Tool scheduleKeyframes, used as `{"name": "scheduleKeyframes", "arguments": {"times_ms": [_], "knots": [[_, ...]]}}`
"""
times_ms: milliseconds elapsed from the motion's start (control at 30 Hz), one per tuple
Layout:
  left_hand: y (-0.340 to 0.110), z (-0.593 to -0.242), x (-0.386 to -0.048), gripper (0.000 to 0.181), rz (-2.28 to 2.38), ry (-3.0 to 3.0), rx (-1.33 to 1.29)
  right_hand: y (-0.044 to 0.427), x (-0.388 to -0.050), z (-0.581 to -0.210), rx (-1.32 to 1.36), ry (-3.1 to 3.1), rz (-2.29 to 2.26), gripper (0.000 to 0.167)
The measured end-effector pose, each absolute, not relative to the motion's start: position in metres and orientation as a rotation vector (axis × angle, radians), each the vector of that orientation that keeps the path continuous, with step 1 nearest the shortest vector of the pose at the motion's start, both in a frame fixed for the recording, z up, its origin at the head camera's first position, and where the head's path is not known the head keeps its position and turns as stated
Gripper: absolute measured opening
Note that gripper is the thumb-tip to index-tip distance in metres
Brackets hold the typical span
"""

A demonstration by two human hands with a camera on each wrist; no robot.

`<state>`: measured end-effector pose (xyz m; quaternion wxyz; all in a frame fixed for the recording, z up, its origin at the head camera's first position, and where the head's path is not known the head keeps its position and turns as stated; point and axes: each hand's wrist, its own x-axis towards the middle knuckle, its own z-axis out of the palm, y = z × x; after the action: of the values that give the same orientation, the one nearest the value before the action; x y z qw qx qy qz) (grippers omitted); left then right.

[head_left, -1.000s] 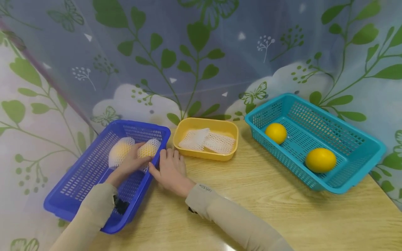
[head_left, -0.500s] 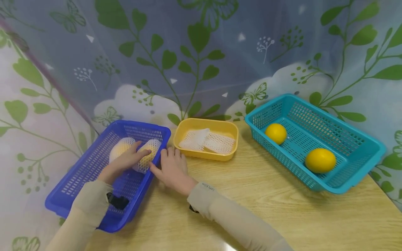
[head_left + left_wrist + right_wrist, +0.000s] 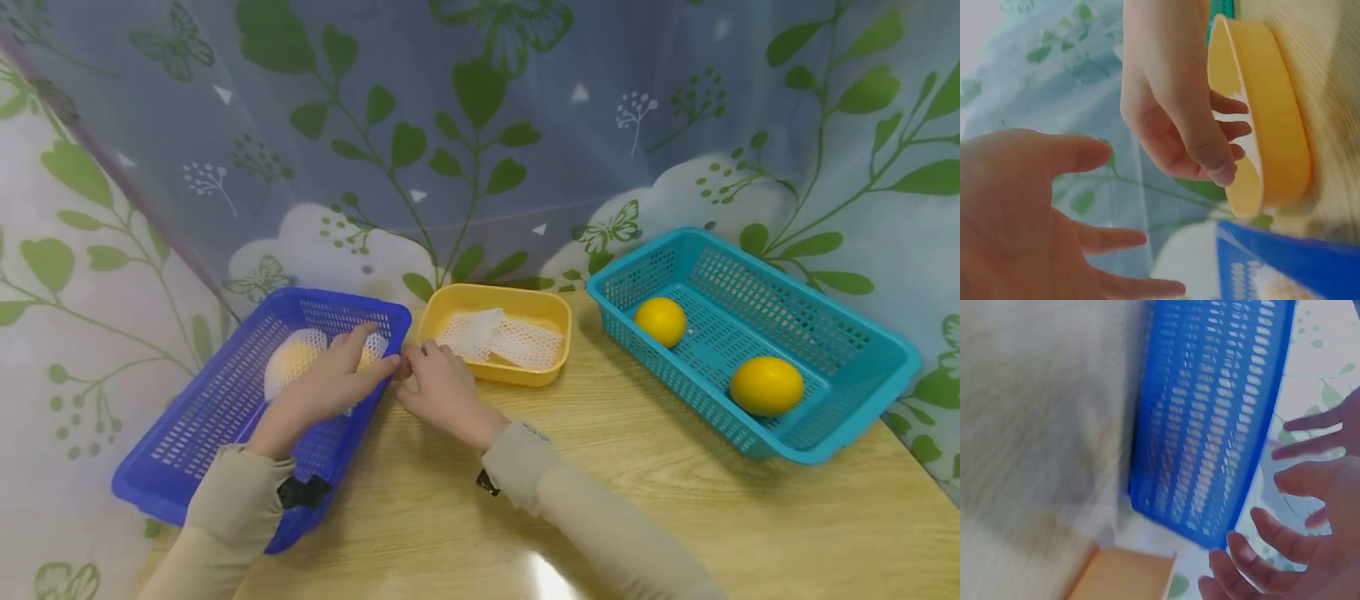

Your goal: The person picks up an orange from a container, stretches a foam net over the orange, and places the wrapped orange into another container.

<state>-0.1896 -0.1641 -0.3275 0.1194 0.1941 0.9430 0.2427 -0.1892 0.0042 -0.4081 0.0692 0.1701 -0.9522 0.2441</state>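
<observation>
Above the blue basket (image 3: 172,492), my left hand (image 3: 318,390) has its fingers spread and holds nothing; the left wrist view shows this hand (image 3: 1016,212) too. Two yellow-white fruits in white foam net lie in the basket: one netted fruit (image 3: 288,362) left of the hand, the other netted fruit (image 3: 372,348) mostly hidden behind its fingers. Just past the basket's right rim is my right hand (image 3: 450,398), fingers loosely bent with nothing in them. The right wrist view has the right hand (image 3: 1291,550) beside the basket's perforated wall (image 3: 1210,412).
A small yellow tray (image 3: 525,377) with white foam nets (image 3: 525,342) stands right of the blue basket. Farther right, a teal basket (image 3: 847,446) holds two yellow fruits, one (image 3: 660,322) at its left and one (image 3: 767,386) nearer the front. Patterned cloth (image 3: 525,167) hangs behind.
My left hand has moved right, over the right netted fruit and toward the rim. The right hand has come off the blue basket's rim and shifted slightly right and up, its fingers more bent.
</observation>
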Motion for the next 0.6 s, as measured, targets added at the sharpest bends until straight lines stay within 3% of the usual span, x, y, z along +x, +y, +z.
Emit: {"name": "scheduleKeyframes", "arguments": {"times_ms": [600], "knots": [[-0.066, -0.337, -0.164, 0.071, 0.047, 3.52, 0.467, 0.115, -0.196, -0.371, 0.384, -2.864, 0.954, 0.02]]}}
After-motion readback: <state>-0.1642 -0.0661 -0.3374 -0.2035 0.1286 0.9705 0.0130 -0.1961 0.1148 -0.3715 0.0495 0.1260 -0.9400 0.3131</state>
